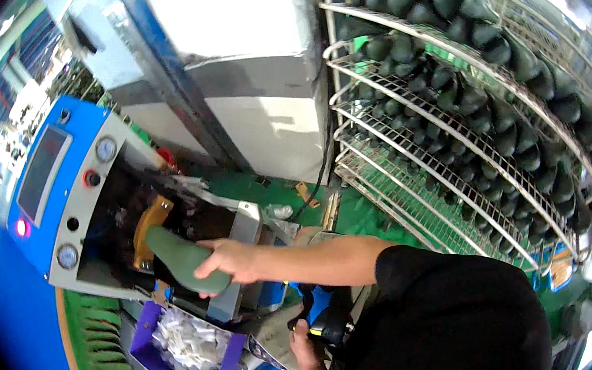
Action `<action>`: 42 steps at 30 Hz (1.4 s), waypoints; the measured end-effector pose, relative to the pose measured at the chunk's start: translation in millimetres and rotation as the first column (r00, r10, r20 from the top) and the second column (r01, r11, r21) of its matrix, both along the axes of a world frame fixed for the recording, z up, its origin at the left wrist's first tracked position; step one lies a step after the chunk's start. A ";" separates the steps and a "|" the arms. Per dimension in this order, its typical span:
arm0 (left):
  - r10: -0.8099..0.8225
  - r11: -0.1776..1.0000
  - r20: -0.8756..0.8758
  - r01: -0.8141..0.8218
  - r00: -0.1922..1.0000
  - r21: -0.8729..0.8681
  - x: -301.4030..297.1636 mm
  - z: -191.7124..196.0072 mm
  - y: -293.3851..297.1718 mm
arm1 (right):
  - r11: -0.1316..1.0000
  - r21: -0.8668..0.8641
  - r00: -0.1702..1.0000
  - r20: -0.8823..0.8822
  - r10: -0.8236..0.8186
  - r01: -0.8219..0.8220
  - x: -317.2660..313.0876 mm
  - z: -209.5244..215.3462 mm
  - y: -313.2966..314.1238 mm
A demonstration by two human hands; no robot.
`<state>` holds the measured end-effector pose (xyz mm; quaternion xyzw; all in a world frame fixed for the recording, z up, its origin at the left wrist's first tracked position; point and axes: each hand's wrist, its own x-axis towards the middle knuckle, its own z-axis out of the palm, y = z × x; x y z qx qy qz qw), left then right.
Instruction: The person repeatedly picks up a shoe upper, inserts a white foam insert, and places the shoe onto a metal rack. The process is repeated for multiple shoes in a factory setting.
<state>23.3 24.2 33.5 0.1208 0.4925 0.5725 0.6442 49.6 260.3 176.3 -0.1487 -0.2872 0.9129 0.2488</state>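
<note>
My right hand (pixel 231 261), reaching across from the right, is closed around one end of a green shoe last (pixel 187 259). The last's other end is beside a curved yellow-orange block (pixel 150 230) inside the open bay of a blue and grey machine (pixel 98 201); I cannot tell whether they touch. Lower down and closer to my body, my left hand (pixel 307 348) grips a black and blue shoe upper (pixel 324 313) with yellow trim. Its thumb shows, while most of its fingers are hidden.
A purple box (pixel 237 355) of small white pieces stands below the machine. Several green, last-like shapes (pixel 100 338) line up at lower left. A wire rack (pixel 457 138) of dark shoe-shaped pieces fills the upper right. Behind the machine stands a white and grey cabinet (pixel 265 133).
</note>
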 end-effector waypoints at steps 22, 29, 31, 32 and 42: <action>-0.141 0.987 -0.149 0.151 0.979 0.058 -20.3 -12.4 26.5 | -0.002 0.977 -0.601 -0.132 -0.788 -0.212 410.1 44.7 14.9; -0.184 0.977 -0.434 0.213 0.882 0.020 -2.7 12.9 60.8 | 0.299 0.877 -0.872 -0.228 -0.434 -0.378 551.5 48.6 114.6; -0.045 0.996 -0.556 0.077 0.830 0.035 -32.3 29.5 56.4 | 0.261 0.929 -0.823 -0.073 -0.563 -0.261 552.6 44.3 114.8; 0.047 0.998 -0.616 -0.015 0.787 0.057 -52.8 40.1 51.7 | 0.212 0.962 -0.797 -0.010 -0.604 -0.173 536.1 53.2 119.5; 0.686 0.621 -0.695 -0.670 0.215 0.406 -273.3 101.4 -187.1 | 0.243 0.969 0.003 0.243 -0.970 0.051 267.8 -115.9 40.2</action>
